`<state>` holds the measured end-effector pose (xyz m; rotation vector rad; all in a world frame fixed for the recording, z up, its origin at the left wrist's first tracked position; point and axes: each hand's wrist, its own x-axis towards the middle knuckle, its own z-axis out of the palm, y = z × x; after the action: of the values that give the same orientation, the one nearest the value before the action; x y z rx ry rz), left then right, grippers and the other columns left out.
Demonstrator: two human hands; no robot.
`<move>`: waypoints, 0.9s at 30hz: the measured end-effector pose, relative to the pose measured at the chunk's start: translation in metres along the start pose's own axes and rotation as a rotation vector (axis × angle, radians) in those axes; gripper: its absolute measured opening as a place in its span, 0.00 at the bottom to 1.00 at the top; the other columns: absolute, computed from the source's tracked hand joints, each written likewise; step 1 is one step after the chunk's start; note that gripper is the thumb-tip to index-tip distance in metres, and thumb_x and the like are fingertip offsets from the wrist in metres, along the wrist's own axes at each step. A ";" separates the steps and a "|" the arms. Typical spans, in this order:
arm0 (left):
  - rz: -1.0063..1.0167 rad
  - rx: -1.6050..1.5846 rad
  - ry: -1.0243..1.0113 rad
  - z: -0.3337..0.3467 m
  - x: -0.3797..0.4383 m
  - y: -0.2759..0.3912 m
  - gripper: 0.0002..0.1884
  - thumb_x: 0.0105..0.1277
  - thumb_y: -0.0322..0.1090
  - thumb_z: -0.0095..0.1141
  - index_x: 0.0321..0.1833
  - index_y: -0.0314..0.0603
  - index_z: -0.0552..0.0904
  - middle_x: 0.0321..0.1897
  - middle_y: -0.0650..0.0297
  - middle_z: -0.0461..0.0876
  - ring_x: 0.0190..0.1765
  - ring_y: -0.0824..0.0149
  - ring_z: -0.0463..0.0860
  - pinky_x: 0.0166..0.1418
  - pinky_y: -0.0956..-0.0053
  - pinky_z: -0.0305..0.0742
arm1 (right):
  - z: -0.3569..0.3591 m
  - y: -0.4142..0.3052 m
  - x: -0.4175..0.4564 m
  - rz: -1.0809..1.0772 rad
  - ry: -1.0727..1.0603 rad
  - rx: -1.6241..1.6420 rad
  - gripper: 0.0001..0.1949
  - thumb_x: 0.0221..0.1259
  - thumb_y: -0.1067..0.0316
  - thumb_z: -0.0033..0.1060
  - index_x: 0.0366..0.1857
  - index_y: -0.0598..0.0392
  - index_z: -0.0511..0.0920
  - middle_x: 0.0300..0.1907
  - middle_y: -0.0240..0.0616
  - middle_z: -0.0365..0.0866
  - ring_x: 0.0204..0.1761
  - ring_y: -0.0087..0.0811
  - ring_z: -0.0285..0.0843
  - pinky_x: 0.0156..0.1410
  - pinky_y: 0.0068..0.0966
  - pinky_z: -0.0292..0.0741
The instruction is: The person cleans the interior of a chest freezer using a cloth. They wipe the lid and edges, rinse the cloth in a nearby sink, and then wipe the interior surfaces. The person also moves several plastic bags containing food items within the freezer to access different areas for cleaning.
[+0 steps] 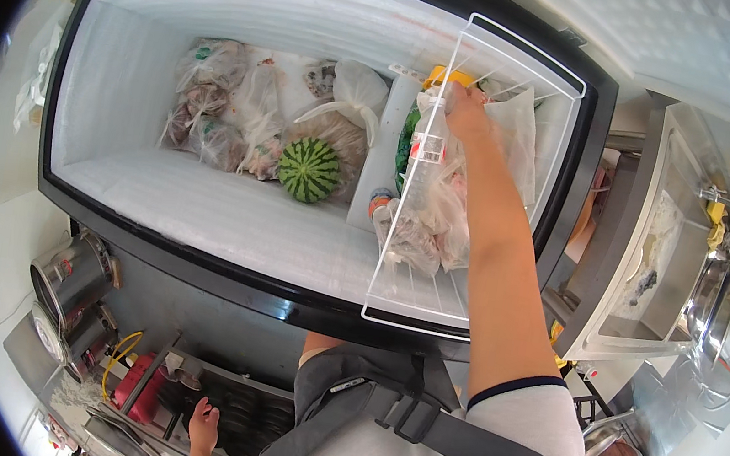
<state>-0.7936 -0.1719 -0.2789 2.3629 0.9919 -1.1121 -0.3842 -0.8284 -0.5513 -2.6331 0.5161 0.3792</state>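
Note:
My right hand (467,108) reaches into the wire basket (403,198) at the right end of an open chest freezer. Its fingers are beside a yellow item (450,79) and the neck of a clear plastic bottle (428,150); whether they grip either is hidden. Under my forearm lie plastic bags of frozen food (412,238), with part of a green item at their left. On the freezer floor a striped watermelon (309,170) rests beside knotted plastic bags (217,143). Away from the freezer, at the lower left, my left hand (204,423) is empty with its fingers partly spread.
The freezer's black rim (169,247) runs in front of me. A stainless steel sink (650,265) stands to the right. Metal pots (71,276), a red container (140,389) and a rack of dark round items (244,413) are at the lower left.

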 end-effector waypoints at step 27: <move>0.342 0.119 -0.040 -0.153 0.158 0.149 0.20 0.62 0.33 0.54 0.57 0.40 0.73 0.42 0.56 0.80 0.41 0.66 0.81 0.46 0.75 0.74 | 0.050 0.021 0.034 -0.056 -0.054 -0.984 0.12 0.55 0.64 0.48 0.38 0.53 0.80 0.39 0.42 0.81 0.40 0.36 0.79 0.58 0.35 0.64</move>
<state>-0.5349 -0.1190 -0.3024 2.4706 0.4923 -1.1031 -0.3718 -0.8331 -0.6139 -3.5380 0.2577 0.8564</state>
